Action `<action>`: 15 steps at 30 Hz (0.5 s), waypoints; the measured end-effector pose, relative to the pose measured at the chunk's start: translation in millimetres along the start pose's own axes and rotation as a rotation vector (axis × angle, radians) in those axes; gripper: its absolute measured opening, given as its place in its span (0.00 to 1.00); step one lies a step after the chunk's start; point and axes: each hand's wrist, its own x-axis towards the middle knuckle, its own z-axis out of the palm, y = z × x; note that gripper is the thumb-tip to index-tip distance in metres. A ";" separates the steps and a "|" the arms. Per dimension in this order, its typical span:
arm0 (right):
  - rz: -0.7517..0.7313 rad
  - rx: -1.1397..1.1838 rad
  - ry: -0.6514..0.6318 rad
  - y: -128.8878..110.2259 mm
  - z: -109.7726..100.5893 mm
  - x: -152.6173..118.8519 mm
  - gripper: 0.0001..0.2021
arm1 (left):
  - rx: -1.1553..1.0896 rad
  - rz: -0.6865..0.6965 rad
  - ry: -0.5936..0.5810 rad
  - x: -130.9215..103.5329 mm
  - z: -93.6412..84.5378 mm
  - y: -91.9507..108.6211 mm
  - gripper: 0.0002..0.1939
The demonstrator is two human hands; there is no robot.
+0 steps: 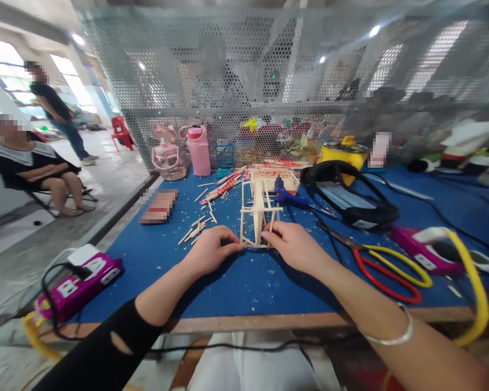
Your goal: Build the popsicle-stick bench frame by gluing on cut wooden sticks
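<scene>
A small frame of pale wooden sticks (pixel 258 209) stands on the blue tabletop between both hands. The thumb and fingers of my left hand (pixel 215 247) close on its lower left corner. At the lower right side, my right hand (pixel 287 243) pinches the frame, with some fingertips hidden behind the sticks. Loose short sticks (pixel 194 230) lie to the left of my left hand. Behind the frame is a pile of red-marked sticks (pixel 228 184). A blue glue gun (pixel 291 199) rests just right of the frame.
Scissors (pixel 391 269) with red and yellow handles and a black headband-like object (pixel 350 203) lie right. Purple power strips (pixel 81 282) sit at both sides. A pink bottle (pixel 198 152) and yellow pot (pixel 344 157) stand before the mesh screen (pixel 212 81). Two people are at far left.
</scene>
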 end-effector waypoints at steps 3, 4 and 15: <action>-0.023 0.226 0.021 -2.9 -10.8 10.3 0.15 | -0.178 -0.101 0.062 -0.5 -3.5 9.8 0.12; -0.027 0.332 0.021 -3.5 -13.0 13.4 0.15 | -0.243 -0.137 0.093 -0.2 -4.6 13.3 0.12; -0.032 0.827 0.040 6.3 -3.0 15.5 0.14 | -0.652 -0.144 0.141 4.3 6.4 23.7 0.12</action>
